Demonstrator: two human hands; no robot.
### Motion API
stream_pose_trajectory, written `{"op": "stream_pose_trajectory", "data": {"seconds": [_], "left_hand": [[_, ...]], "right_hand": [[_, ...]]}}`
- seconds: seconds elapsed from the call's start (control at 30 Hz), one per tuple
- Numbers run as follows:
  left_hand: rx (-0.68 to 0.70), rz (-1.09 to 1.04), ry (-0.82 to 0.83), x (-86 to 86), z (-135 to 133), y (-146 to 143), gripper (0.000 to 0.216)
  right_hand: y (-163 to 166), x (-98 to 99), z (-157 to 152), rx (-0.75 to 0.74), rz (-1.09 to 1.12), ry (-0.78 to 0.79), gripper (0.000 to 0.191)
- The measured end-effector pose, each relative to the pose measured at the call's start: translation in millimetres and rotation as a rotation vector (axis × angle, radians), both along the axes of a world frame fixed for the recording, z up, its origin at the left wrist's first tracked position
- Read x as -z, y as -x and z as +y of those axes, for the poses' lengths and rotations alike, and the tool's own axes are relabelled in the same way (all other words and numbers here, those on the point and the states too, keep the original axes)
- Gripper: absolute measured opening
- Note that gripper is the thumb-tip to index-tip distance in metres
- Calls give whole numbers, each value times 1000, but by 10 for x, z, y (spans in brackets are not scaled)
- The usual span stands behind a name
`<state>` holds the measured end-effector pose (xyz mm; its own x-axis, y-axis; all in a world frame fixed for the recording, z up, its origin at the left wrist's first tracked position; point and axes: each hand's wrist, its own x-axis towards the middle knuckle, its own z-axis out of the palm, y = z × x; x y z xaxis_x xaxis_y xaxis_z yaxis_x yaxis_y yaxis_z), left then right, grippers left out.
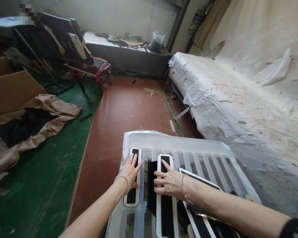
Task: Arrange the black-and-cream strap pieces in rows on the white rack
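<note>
My left hand lies with spread fingers on a white rounded frame with a black strip inside, at the left of a slatted white plastic surface. My right hand rests, fingers apart, across a longer white-edged black panel in the middle. Under that panel's left side a piece of black material shows. Another white-edged black panel lies slanted beneath my right forearm, which hides part of it.
A white-covered table stands at the right. Ahead on the reddish-brown floor sheet is a chair. At the left are a cardboard box and tan cloth with black pieces. A bench runs along the back wall.
</note>
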<state>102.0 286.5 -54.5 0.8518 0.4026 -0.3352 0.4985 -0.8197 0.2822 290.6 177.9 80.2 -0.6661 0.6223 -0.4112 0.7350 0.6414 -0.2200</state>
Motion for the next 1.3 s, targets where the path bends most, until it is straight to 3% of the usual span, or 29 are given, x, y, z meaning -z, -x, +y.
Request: {"op": "stream_pose_trajectory", "data": {"seconds": [0.13,0.27,0.47,0.73,0.97,1.17,1.3], "left_hand": [[-6,-50,3,5,-5,34,104],[-24,-105,30,9,-18,41,106],[-42,-137,45,34,-35,-1,79],[-26,-146,42,-10,-25,-25,71],[-50,-150,33,-43,-26,-36,64],[-86,-144,22,-91,-44,-75,62],[-57,-85,18,-138,-55,-111,64]], "right_hand": [[-31,116,315,-26,-42,66,17],[-142,194,487,17,-58,21,42],[-94,391,580,-3,23,-29,26],[-28,898,377,70,81,-75,27],[202,1099,-21,380,87,-169,49],[573,1410,-434,876,28,-345,75],[696,1599,-482,1020,46,-369,81]]}}
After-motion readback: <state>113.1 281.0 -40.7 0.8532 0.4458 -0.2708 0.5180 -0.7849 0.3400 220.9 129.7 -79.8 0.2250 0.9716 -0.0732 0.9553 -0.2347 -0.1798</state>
